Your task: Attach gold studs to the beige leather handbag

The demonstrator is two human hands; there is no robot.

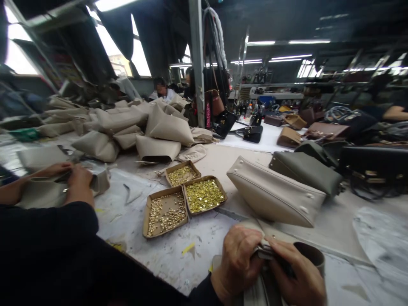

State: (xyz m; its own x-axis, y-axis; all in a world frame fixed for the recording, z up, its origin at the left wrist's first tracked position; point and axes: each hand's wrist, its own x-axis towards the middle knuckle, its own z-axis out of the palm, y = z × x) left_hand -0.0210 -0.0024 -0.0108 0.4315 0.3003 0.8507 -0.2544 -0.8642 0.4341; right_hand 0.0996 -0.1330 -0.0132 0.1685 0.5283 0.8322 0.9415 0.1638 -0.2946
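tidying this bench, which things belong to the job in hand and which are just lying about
In hand: beige bag piece, held by left hand and right hand; trays of gold studs.
Lying about: beige bag pile; olive bag; black bags.

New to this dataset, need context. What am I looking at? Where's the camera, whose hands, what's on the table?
There is no machine here. One camera, worn on a person's head, looks forward and down at their own bare hands. At the bottom edge, the left hand and right hand both grip a bag piece. On the table stand three trays of gold studs, with a beige bag and a grey-green bag to their right. Further back is a pile of beige bags. The co-worker's hands at left rest on another beige piece.
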